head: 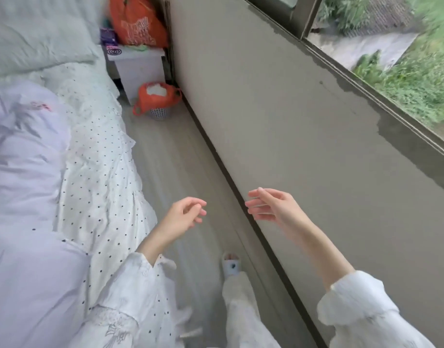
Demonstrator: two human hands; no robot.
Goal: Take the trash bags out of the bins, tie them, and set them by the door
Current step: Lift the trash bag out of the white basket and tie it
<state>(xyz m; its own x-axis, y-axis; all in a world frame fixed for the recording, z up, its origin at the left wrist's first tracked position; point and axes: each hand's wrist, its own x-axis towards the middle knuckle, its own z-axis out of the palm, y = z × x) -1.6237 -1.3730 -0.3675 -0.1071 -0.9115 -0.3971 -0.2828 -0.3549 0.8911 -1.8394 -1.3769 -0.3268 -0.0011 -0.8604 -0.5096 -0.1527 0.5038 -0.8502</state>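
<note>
An orange trash bag (157, 97) lines a small white perforated bin (159, 113) on the floor at the far end of a narrow aisle, below a white nightstand. White crumpled paper fills the bag's open top. My left hand (184, 217) hangs low over the floor, fingers loosely curled and holding nothing. My right hand (271, 205) is raised beside the wall, fingers apart and holding nothing. Both hands are well short of the bin.
A bed (40, 159) with white polka-dot sheets and a lilac duvet fills the left. A grey wall (278, 109) and window ledge bound the aisle on the right. A second orange bag (136, 21) sits on the white nightstand (138, 66). My slippered foot (231, 266) stands on the floor.
</note>
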